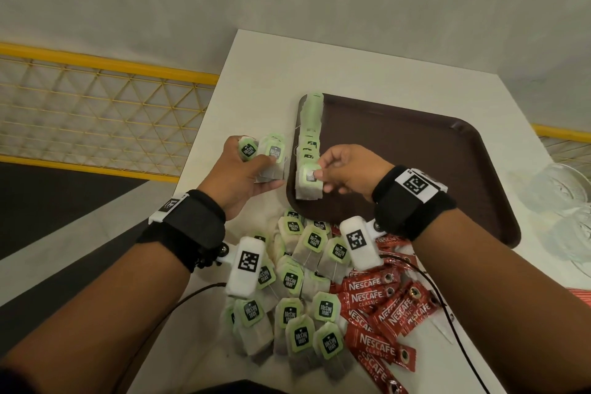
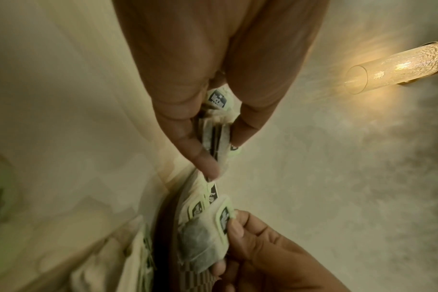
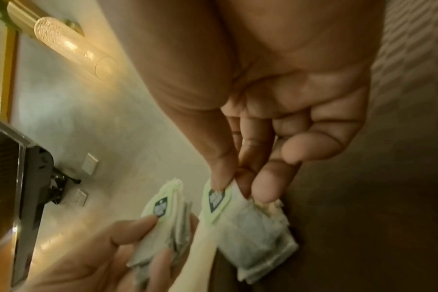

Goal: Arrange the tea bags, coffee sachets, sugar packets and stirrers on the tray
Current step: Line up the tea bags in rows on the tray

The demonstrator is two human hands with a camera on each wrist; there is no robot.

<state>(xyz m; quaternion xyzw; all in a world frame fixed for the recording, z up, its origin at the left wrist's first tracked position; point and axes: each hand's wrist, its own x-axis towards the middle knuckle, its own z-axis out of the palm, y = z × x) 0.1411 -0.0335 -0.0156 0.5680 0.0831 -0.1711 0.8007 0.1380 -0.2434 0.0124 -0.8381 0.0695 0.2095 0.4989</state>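
A brown tray [image 1: 415, 150] lies on the white table [image 1: 367, 67]. Along its left rim runs a row of green-tagged tea bags [image 1: 311, 125]. My right hand [image 1: 343, 174] pinches the nearest tea bag [image 1: 308, 182] of that row by its tag, thumb and fingertips [image 3: 265, 185] on the tea bag [image 3: 253, 221]. My left hand [image 1: 243, 173] grips a small stack of tea bags [image 1: 270, 157] just left of the tray; that stack [image 2: 214, 134] sits between thumb and fingers. A loose pile of tea bags [image 1: 297, 297] and red coffee sachets [image 1: 383, 307] lies near me.
Clear glass dishes [image 1: 556, 198] stand right of the tray. A yellow wire railing [image 1: 96, 99] runs beyond the table's left edge. Black cables [image 1: 444, 313] cross the sachets. A wall lamp [image 2: 398, 67] glows in the wrist views.
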